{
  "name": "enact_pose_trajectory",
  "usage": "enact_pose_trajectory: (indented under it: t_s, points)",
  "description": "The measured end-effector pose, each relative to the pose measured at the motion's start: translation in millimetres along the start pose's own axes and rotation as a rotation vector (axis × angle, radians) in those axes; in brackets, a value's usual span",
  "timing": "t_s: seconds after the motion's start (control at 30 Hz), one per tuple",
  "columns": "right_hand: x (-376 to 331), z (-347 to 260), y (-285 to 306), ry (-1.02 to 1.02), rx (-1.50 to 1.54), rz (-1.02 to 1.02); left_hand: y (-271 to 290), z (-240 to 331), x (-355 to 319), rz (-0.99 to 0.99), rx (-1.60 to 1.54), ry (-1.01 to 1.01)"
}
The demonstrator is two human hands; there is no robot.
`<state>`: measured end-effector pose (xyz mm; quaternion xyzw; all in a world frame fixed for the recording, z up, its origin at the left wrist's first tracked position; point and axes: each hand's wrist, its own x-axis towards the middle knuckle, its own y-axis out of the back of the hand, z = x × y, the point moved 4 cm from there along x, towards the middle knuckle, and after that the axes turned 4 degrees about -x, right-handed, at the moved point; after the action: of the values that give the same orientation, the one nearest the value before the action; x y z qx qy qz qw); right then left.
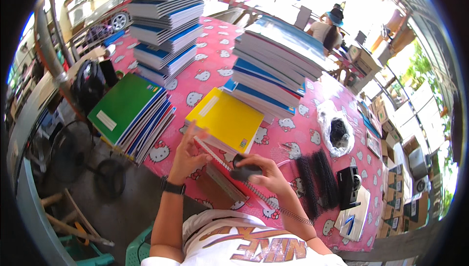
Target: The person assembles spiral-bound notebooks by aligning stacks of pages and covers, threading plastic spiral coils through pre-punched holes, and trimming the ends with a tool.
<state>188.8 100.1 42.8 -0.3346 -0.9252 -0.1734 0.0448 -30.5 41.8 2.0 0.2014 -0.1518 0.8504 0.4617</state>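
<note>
My left hand [186,157] is raised over the near edge of the pink table, fingers stretched out and apart, close to the corner of a yellow notebook [227,119]. A black rounded handheld object [243,169] is held in my right hand [267,170]; its exact kind is hard to make out. Below the hands lies a thin red-edged book [232,178], partly covered by them, with a white edge that has a row of small marks. A dark spiral binding coil [286,212] runs from under my right hand along my right forearm.
Tall stacks of notebooks [166,31] [276,60] rise at the back. A green-topped stack [128,104] stands left. To the right are black coils [317,183], a plastic bag [336,129] with black contents, a black desk device [349,188] and boxes [395,197].
</note>
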Motion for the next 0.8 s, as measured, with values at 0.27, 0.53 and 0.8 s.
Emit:
enact_pose_trajectory:
  t_s: [0.27,0.53,0.8]
  points:
    - [15,16,0,-0.171,-0.03,-0.002,-11,-23,-16,-0.062,-0.639,0.397]
    - [35,8,4,-0.175,0.014,-0.077,-9,-24,-19,0.022,-0.671,0.455]
    - [48,22,2,-0.162,0.098,-0.102,-11,-25,-14,0.034,-0.701,0.45]
